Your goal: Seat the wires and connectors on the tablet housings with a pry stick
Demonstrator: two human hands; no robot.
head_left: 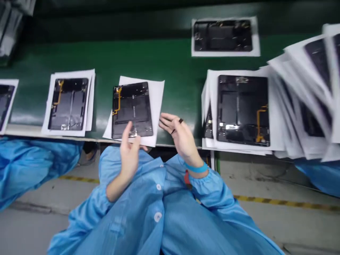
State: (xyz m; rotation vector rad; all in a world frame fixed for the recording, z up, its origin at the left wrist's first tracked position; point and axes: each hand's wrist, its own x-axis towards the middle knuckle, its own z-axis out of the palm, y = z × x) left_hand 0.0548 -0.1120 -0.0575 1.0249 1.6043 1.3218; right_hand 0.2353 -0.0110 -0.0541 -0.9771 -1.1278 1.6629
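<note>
An open tablet housing point(132, 109), black with an orange flex cable, lies on a white sheet point(156, 95) at the near edge of the green belt point(172, 67). My left hand point(129, 150) rests at the housing's near edge, thumb and fingers closed on it. My right hand point(178, 136) hovers just right of the sheet, fingers partly stretched, pinching a small black part point(180, 121). A blue wristband point(197, 167) sits on that wrist. Both arms wear blue sleeves.
More housings on sheets lie on the belt: one to the left point(67, 104), one at the far left edge point(5, 102), one at the back point(223, 35), a stack to the right point(243, 109). Blurred sheets point(313, 88) fan out far right. Other people's blue sleeves show left point(32, 163) and right point(318, 177).
</note>
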